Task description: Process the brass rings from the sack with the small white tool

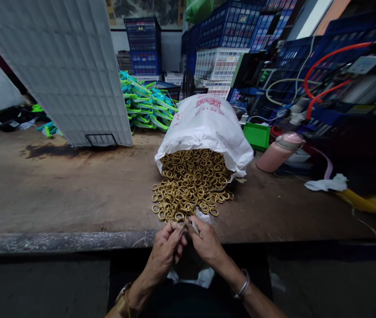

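Observation:
Just past the table's front edge, my left hand pinches a gold-coloured ring between thumb and fingers. My right hand meets it from the other side, closed around a small pale-handled tool; its tip is at the ring and too small to make out. Right beyond my fingers lies a heap of gold-coloured rings. They spill from the mouth of a white woven sack with red print, which lies on its side on the wooden table.
A tall white padded panel stands on the left. Behind the sack are green and blue plastic pieces and stacked blue crates. At right are a green tray, a pink bottle and red hoses.

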`<state>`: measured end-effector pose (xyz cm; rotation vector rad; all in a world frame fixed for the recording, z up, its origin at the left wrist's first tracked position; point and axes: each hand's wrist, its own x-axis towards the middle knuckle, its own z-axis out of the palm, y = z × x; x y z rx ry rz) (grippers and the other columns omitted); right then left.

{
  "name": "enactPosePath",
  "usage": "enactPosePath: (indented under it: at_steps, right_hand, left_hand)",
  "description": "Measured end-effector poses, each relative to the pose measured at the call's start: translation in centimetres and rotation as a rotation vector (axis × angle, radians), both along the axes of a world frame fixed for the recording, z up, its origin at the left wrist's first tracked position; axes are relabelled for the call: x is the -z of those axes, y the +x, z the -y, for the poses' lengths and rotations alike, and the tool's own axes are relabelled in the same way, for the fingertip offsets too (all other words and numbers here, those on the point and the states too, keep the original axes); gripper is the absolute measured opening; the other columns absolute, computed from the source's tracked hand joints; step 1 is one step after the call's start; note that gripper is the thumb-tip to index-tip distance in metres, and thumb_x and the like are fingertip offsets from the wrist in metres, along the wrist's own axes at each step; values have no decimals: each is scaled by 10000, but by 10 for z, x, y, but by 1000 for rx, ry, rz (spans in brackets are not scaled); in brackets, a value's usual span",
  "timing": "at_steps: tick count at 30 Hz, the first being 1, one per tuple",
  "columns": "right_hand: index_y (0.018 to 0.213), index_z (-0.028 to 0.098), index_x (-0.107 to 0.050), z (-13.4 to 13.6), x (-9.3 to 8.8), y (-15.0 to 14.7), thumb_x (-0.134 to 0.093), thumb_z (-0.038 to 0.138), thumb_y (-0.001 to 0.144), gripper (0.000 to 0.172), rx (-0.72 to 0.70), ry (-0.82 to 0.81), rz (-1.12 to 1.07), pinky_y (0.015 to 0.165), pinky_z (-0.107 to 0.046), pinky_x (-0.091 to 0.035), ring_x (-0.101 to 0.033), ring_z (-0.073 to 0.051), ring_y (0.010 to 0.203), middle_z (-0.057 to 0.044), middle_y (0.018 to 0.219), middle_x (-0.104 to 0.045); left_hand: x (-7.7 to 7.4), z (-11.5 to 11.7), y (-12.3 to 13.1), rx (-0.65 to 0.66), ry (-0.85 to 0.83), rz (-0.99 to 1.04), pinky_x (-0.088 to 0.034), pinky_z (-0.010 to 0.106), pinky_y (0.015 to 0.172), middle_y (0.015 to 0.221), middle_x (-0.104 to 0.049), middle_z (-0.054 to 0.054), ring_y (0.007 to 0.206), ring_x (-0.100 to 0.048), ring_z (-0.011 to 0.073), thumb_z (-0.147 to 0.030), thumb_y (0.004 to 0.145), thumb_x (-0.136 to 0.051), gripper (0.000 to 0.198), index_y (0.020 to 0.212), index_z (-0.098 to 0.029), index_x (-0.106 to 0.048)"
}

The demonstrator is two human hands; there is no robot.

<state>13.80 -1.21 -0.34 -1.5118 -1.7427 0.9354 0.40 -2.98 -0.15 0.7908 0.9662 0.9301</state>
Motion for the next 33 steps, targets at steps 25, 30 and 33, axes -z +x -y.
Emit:
enactPosePath:
  at_steps: [25, 30, 33]
  right_hand:
    - [836, 188, -517, -13, 10, 21, -379, 14, 655, 286, 67, 41, 526, 550, -230, -254, -509, -137, 599, -23, 661, -592]
    - [883, 191, -506, -30, 14, 21, -386, 166, 803, 147, 205, 111, 449, 572, -230, -288, -548, -152, 656, -36, 737, -618]
    - [912, 199, -506, -38, 14, 13, -415, 245, 823, 136, 222, 110, 460, 566, -231, -285, -560, -154, 660, -32, 749, -625]
  left_hand:
    - [-10, 7, -1, 40, 23, 72, -281, 149, 351, 564, -516, -43, 372, -372, 36, -466, 736, -556, 310, 700, -177, -452]
    - [-9, 2, -1, -42, -137, 279, -317, 159, 373, 663, -565, 3, 440, -432, 52, -418, 748, -564, 278, 716, -157, -475]
    - [-9, 0, -2, -35, -135, 303, -323, 170, 378, 671, -575, 17, 447, -450, 61, -367, 746, -578, 239, 726, -146, -490]
